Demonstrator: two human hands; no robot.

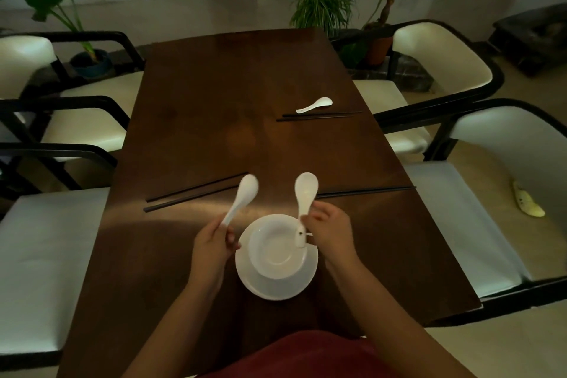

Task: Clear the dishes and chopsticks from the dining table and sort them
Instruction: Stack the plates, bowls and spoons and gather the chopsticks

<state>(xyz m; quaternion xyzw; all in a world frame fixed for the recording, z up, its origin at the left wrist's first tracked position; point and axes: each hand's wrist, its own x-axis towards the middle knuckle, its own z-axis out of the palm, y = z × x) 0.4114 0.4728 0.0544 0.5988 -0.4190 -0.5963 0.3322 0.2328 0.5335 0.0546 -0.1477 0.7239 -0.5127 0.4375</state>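
Observation:
A white bowl (pixel 277 250) sits stacked on a white plate (pixel 276 287) near the front of the dark wooden table (pixel 214 95). My left hand (pixel 213 244) grips the handle of a white spoon (pixel 242 196), held up left of the bowl. My right hand (pixel 329 228) holds a second white spoon (pixel 305 193) upright, its handle end over the bowl's right rim. Black chopsticks (pixel 193 192) lie on the left, another pair (pixel 365 191) on the right behind my right hand. A third spoon (pixel 316 104) and a third pair of chopsticks (pixel 319 116) lie farther back right.
Cream-cushioned chairs with black frames line both sides, such as the near left chair (pixel 46 270) and the near right chair (pixel 466 224). A yellow object (pixel 526 202) lies on the floor at right. Potted plants (pixel 325 6) stand beyond the far end.

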